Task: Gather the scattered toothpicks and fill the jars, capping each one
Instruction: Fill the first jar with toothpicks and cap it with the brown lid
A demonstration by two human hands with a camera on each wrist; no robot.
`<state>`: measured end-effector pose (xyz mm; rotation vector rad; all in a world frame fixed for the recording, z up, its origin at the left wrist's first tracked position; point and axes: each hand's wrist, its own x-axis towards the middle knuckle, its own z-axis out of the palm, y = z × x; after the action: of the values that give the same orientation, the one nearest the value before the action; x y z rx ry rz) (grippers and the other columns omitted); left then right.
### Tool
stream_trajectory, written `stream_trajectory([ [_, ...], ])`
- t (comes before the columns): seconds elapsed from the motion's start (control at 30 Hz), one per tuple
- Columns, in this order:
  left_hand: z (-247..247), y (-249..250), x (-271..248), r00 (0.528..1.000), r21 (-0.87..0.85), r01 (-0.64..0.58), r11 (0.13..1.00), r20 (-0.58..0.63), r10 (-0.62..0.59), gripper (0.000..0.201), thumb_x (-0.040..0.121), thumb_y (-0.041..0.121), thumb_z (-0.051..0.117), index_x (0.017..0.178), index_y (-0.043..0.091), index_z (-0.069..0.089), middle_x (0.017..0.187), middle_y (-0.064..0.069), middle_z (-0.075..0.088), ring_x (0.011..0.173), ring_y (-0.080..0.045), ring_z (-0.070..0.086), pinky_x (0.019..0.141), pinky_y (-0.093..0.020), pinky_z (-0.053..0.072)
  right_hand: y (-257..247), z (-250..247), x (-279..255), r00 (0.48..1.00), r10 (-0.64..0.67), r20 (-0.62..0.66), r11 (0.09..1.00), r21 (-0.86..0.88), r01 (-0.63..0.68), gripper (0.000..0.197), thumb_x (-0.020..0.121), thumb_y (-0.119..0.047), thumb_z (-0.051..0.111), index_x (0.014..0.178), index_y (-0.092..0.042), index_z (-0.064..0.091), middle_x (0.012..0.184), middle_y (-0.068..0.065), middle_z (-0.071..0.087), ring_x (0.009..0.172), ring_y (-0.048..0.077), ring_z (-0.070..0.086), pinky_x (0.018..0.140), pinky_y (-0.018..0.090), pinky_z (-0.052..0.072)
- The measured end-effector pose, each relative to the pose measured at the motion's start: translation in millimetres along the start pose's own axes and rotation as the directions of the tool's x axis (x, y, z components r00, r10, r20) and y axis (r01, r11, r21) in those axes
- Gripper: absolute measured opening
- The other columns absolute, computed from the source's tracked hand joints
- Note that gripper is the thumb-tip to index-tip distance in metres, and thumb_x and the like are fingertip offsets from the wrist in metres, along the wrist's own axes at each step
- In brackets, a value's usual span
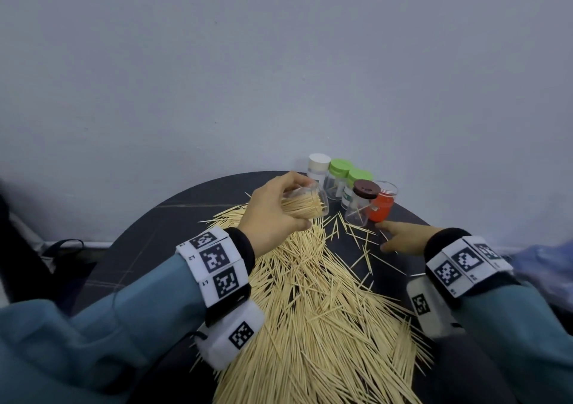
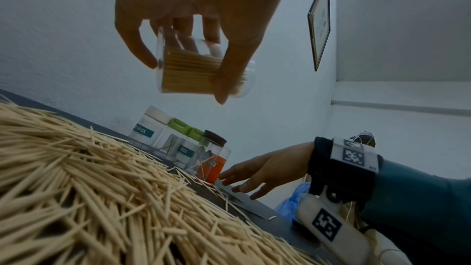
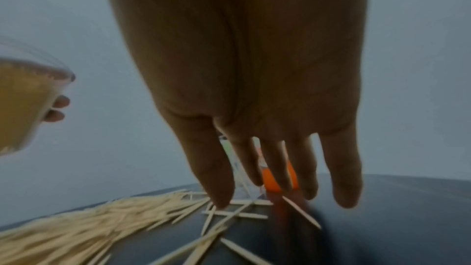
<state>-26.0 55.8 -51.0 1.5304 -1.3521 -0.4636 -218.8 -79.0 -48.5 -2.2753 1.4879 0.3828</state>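
Pale wooden toothpicks (image 1: 313, 304) lie heaped across the dark round table (image 1: 145, 242). The left hand (image 1: 273, 214) grips a clear plastic jar (image 1: 307, 203), tilted and packed with toothpicks, above the heap. The right hand (image 1: 403, 237), fingers straight and spread, reaches toward the orange jar (image 1: 380, 207).

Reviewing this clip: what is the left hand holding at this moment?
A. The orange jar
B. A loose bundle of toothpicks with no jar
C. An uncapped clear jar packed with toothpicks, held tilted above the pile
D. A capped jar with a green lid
C: the left hand grips a lidless clear jar full of toothpicks, tilted above the toothpick pile; the green-lidded jars and the orange jar stand untouched on the table.
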Motion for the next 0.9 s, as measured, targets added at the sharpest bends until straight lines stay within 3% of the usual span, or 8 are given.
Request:
stream_trajectory([
  [0.2, 0.5, -0.4, -1.2, 1.0, 0.032, -0.019, 0.999, 0.013, 0.019, 0.055, 0.065, 0.004, 0.081, 0.112, 0.025, 0.061, 0.112, 0.006, 0.061, 0.103, -0.005, 0.054, 0.072, -0.006, 0.04, -15.0, 8.6, 4.8, 0.998, -0.051, 0.042, 0.996, -0.072, 0.054, 0.063, 0.096, -0.013, 0.046, 0.149, -0.017, 0.014, 0.153, 0.011, 0.025, 0.139, 0.024, 0.028, 0.11, 0.029, 0.023],
  [0.3, 0.6, -1.9, -0.8, 1.0, 0.045, -0.014, 0.999, 0.009, 0.014, 0.055, 0.065, 0.004, 0.081, 0.112, 0.025, 0.061, 0.112, 0.006, 0.061, 0.104, -0.006, 0.054, 0.071, -0.006, 0.04, -23.2, 9.1, 1.0, 0.993, -0.105, 0.045, 0.984, -0.142, 0.11, 0.054, 0.096, -0.015, 0.045, 0.147, -0.013, 0.024, 0.152, 0.008, 0.027, 0.138, 0.022, 0.03, 0.109, 0.028, 0.024],
  [0.43, 1.1, -2.3, -1.2, 1.0, 0.056, -0.012, 0.998, 0.016, 0.011, 0.055, 0.065, 0.005, 0.081, 0.113, 0.025, 0.061, 0.113, 0.005, 0.061, 0.105, -0.008, 0.055, 0.073, -0.009, 0.042, -32.6, 10.0, -8.0, 0.981, -0.174, 0.082, 0.969, -0.162, 0.185, 0.041, 0.096, -0.02, 0.045, 0.136, -0.009, 0.044, 0.14, 0.008, 0.045, 0.126, 0.022, 0.044, 0.107, 0.032, 0.033],
  [0.6, 2.5, -1.5, -2.3, 1.0, 0.062, -0.016, 0.998, 0.028, 0.014, 0.056, 0.065, 0.005, 0.081, 0.113, 0.025, 0.06, 0.113, 0.005, 0.061, 0.106, -0.008, 0.054, 0.075, -0.01, 0.042, -40.6, 11.0, -26.1, 0.95, -0.285, 0.125, 0.95, -0.097, 0.298, 0.034, 0.093, -0.024, 0.054, 0.125, -0.015, 0.056, 0.129, 0.0, 0.056, 0.116, 0.014, 0.052, 0.102, 0.027, 0.037],
  [0.7, 2.6, -1.4, -2.8, 1.0, 0.055, -0.015, 0.998, 0.025, 0.014, 0.055, 0.065, 0.004, 0.081, 0.112, 0.025, 0.06, 0.113, 0.006, 0.061, 0.105, -0.007, 0.054, 0.073, -0.007, 0.041, -43.8, 10.8, -30.1, 0.956, -0.286, 0.073, 0.956, -0.051, 0.29, 0.044, 0.086, -0.026, 0.064, 0.126, -0.016, 0.05, 0.126, 0.001, 0.056, 0.114, 0.015, 0.053, 0.099, 0.027, 0.04],
  [0.83, 2.5, -0.5, -3.4, 0.999, 0.056, -0.013, 0.998, 0.03, 0.011, 0.055, 0.066, 0.004, 0.08, 0.112, 0.026, 0.06, 0.113, 0.006, 0.06, 0.104, -0.006, 0.054, 0.071, -0.009, 0.042, -45.2, 15.7, -31.1, 0.991, -0.116, 0.07, 0.975, -0.18, 0.127, 0.074, 0.077, -0.054, 0.065, 0.132, -0.01, 0.04, 0.13, 0.004, 0.051, 0.116, 0.019, 0.049, 0.099, 0.032, 0.041],
  [0.9, 2.6, 0.0, -3.6, 0.999, 0.055, -0.012, 0.998, 0.037, 0.01, 0.055, 0.066, 0.004, 0.08, 0.111, 0.027, 0.059, 0.113, 0.006, 0.06, 0.103, -0.006, 0.054, 0.069, -0.008, 0.043, -48.9, 20.7, -32.0, 0.992, -0.093, 0.084, 0.968, -0.226, 0.11, 0.076, 0.076, -0.057, 0.064, 0.13, -0.009, 0.041, 0.128, 0.005, 0.051, 0.11, 0.018, 0.05, 0.094, 0.03, 0.042],
])
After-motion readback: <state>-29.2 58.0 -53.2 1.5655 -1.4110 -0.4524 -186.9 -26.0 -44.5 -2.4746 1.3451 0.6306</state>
